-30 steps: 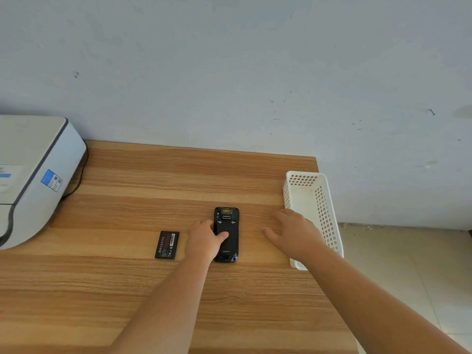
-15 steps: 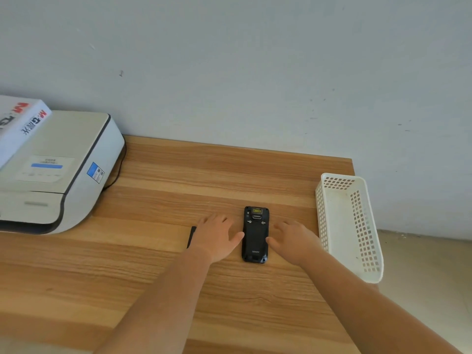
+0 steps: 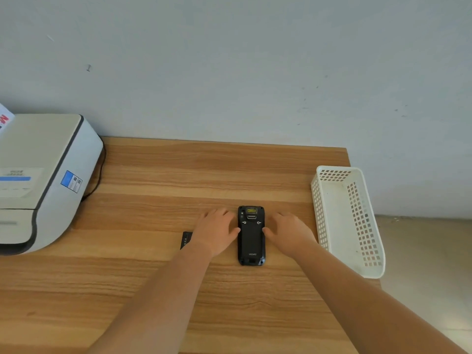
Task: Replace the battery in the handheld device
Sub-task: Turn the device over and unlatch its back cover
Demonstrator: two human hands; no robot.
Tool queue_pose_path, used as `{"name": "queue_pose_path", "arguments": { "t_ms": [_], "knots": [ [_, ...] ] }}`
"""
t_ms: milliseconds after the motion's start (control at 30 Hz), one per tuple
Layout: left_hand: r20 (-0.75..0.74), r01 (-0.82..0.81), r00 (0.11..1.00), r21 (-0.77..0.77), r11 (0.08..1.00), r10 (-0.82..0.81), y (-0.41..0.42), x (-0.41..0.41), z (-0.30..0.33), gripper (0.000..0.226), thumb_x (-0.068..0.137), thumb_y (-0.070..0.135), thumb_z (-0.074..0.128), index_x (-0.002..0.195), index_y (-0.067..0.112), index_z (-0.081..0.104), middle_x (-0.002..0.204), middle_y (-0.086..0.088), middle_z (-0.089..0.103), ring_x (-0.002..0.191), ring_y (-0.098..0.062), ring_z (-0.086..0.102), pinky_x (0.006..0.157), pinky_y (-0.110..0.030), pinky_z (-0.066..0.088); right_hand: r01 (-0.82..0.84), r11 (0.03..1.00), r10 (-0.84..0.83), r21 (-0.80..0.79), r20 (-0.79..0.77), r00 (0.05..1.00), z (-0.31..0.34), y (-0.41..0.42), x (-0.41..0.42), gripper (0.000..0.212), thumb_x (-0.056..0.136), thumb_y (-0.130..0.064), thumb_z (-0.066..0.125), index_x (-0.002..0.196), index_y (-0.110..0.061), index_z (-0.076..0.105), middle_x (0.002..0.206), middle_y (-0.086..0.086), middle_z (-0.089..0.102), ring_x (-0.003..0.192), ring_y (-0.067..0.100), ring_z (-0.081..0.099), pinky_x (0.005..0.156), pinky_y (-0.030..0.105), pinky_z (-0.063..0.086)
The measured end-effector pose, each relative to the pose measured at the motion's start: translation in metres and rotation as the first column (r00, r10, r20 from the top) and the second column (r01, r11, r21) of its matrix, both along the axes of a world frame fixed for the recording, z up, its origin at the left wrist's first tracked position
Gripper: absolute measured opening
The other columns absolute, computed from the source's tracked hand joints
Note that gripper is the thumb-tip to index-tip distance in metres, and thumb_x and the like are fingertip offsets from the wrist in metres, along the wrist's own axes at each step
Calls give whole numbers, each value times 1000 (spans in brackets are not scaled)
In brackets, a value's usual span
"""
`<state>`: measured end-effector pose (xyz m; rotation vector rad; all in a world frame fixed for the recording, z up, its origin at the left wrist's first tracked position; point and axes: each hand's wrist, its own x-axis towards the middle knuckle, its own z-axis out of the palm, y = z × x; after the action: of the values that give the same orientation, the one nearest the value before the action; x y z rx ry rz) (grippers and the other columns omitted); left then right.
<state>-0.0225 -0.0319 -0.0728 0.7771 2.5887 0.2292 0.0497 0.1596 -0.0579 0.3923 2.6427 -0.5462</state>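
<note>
A black handheld device (image 3: 251, 238) lies face down on the wooden table (image 3: 178, 175), back cover on, scanner window at its far end. My left hand (image 3: 215, 232) rests flat on the table at the device's left side, thumb touching its edge. My right hand (image 3: 288, 232) lies flat on the right side, thumb against the other edge. Both hands have fingers apart and hold nothing. A black battery (image 3: 186, 239) lies left of my left hand, mostly hidden behind it.
A white perforated plastic basket (image 3: 357, 251) stands at the table's right edge, partly overhanging it. A white printer (image 3: 43, 180) with a black cable sits at the left rear. A grey wall rises behind the table; floor shows at the right.
My right hand has moved left from the basket to the device's right side. My left hand has slid off the device's back to its left edge, covering most of the battery.
</note>
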Motion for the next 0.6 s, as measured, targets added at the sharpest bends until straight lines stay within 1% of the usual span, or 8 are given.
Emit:
{"name": "queue_pose_path", "arguments": {
  "t_ms": [100,200,300,400,467,533,600],
  "knots": [
    [-60,47,997,57,997,-44,6,-9,-3,40,95,33,56,133,24,52,140,4,47,130,-17,43,109,-39,38,-26,1000,26,-14,-57,998,1,3,-11,43,95,-35,51,136,-21,48,140,-1,47,123,20,48,93,36,47],
    [-87,77,994,121,990,-67,11,-13,-5,30,93,28,60,122,22,61,139,5,49,126,-16,47,104,-36,43,-62,998,58,-27,-116,991,-7,5,-18,35,94,-28,51,127,-18,56,142,-3,44,125,17,45,93,35,49],
    [-102,133,988,140,981,-119,15,-16,-8,22,94,25,59,113,19,68,139,5,51,122,-18,49,100,-36,44,-112,993,106,-39,-130,986,-18,7,-20,26,91,-25,56,114,-16,63,138,-3,45,122,18,46,91,39,50],
    [-97,162,984,173,972,-147,15,-19,-10,17,92,21,62,103,15,73,134,1,56,118,-22,54,97,-39,45,-157,986,147,-49,-168,975,-25,6,-21,20,90,-22,57,106,-14,64,132,-1,50,115,21,51,88,40,51],
    [-103,184,980,184,966,-167,15,-22,-11,15,90,20,65,99,14,75,135,-1,58,118,-25,55,97,-41,45,-162,985,148,-58,-200,969,-28,6,-21,17,90,-20,57,103,-13,65,129,0,52,111,22,54,85,40,52],
    [-106,213,975,166,963,-197,17,-24,-11,15,90,19,64,98,13,75,136,-3,57,118,-25,56,98,-41,45,-170,984,153,-62,-219,964,-30,6,-20,16,90,-19,57,102,-11,65,128,2,52,108,22,55,84,39,53],
    [-98,235,970,157,959,-222,19,-27,-10,16,90,19,63,98,11,76,134,-2,59,114,-25,58,95,-40,47,-174,983,155,-64,-231,961,-32,5,-20,16,91,-19,57,102,-10,66,128,3,52,105,22,56,82,39,53]
  ]
}}
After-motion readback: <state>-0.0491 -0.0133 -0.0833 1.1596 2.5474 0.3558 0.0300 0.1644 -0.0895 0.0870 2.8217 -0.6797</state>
